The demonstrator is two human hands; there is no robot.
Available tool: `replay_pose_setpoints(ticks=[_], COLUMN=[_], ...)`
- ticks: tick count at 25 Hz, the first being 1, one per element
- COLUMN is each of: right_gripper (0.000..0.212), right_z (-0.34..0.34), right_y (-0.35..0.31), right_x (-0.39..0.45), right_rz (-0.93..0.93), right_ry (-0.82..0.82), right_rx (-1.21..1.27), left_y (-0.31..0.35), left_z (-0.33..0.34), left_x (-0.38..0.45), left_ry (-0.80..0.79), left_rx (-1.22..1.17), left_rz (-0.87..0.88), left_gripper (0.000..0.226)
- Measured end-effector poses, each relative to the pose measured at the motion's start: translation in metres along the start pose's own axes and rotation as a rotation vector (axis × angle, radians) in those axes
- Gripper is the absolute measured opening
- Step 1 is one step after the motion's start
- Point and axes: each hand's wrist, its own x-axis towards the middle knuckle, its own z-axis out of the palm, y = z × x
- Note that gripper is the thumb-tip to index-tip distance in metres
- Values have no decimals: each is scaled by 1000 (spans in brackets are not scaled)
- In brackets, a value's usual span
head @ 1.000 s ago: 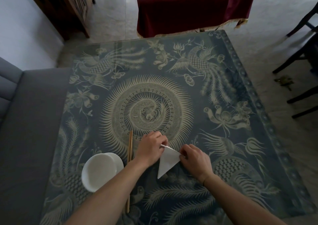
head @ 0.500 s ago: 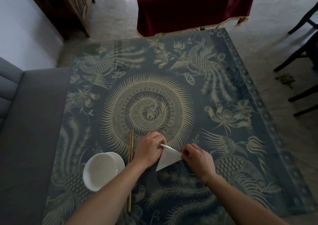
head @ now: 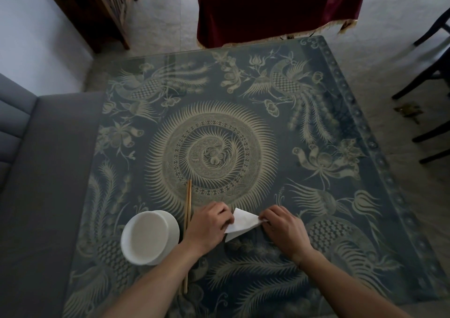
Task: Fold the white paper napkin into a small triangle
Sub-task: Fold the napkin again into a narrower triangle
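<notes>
The white paper napkin (head: 243,224) lies between my hands on the patterned glass-topped table (head: 316,171), near its front edge. It is folded into a small pointed shape, with a flap raised at the top. My left hand (head: 209,227) pinches the napkin's left edge. My right hand (head: 283,230) pinches its right corner with the fingertips. Both wrists rest low over the table.
A white bowl (head: 149,237) stands left of my left hand. A pair of wooden chopsticks (head: 187,220) lies between the bowl and that hand. A grey sofa (head: 36,183) borders the table's left side. Dark chair legs (head: 428,79) stand at the right, and a maroon-draped table (head: 275,6) sits beyond.
The napkin's lower point has been lifted and turned. The shape now looks shorter and wider, held between both hands' fingertips. The hands stay in nearly the same place.
</notes>
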Motion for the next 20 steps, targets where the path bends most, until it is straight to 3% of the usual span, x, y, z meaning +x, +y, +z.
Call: replay_pose_setpoints(ticks=[4, 9, 11, 13, 16, 20], right_gripper=[10, 14, 16, 17, 30, 58], right_z=[0, -2, -3, -2, -2, 1], right_y=[-1, -3, -3, -4, -7, -5], right_x=[-2, 5, 7, 8, 8, -4], right_rz=[31, 219, 264, 309, 329, 107], right_ry=[-17, -51, -86, -110, -76, -96], right_rx=[5, 74, 57, 38, -14, -245], left_y=[1, 8, 14, 20, 24, 26], left_z=[-2, -7, -5, 2, 24, 38], left_x=[2, 31, 35, 26, 10, 10], left_ry=[-18, 47, 125, 168, -31, -302], left_rx=[-40, -258, -228, -74, 133, 280], left_rz=[-52, -263, -341, -235, 115, 101], left_gripper=[18, 11, 14, 13, 23, 63])
